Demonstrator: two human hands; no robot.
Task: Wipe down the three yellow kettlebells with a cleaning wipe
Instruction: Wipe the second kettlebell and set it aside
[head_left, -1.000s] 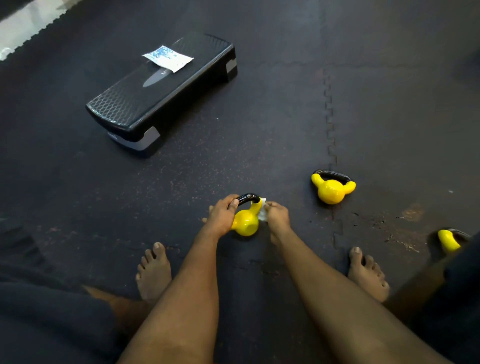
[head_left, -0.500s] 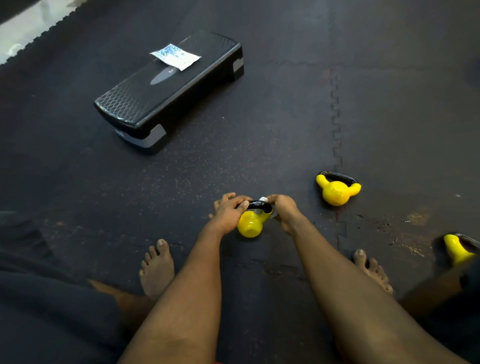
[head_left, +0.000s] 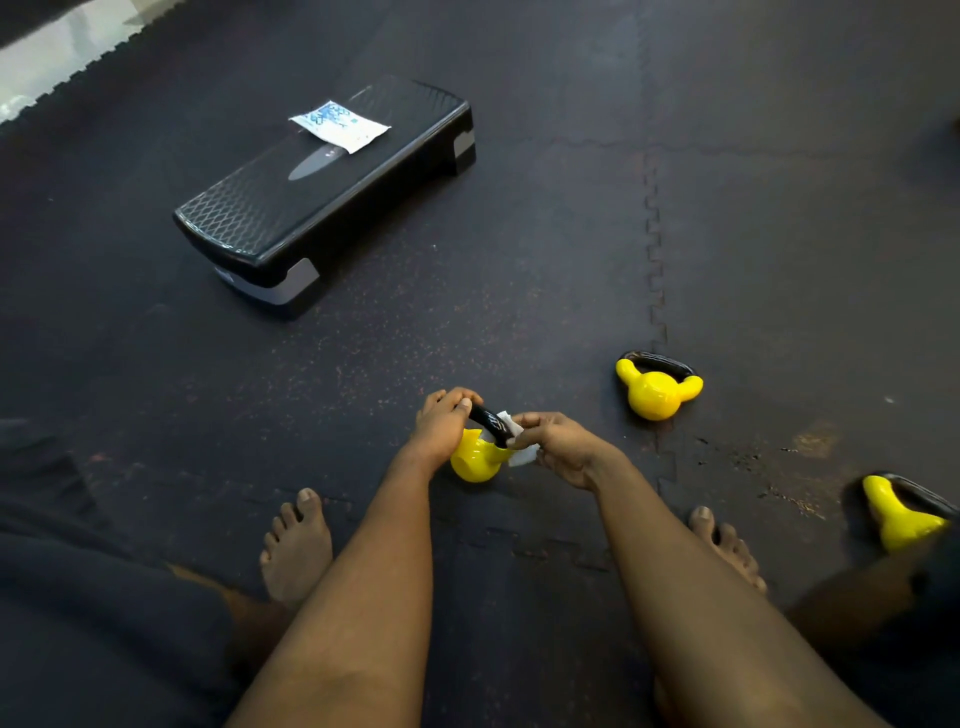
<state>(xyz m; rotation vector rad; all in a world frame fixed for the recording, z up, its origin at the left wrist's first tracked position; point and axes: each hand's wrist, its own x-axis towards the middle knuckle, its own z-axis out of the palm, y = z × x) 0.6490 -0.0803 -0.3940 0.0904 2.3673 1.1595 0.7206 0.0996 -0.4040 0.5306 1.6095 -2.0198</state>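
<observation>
Both hands met at the nearest kettlebell — left hand gripping its black handle, right hand pinching a white wipe against it.

Both bare forearms reach forward from the near edge and converge at centre. The left hand is curled closed, fingers bent over its grip. The right hand pinches shut, its fingertips pointing left towards the other hand.
</observation>
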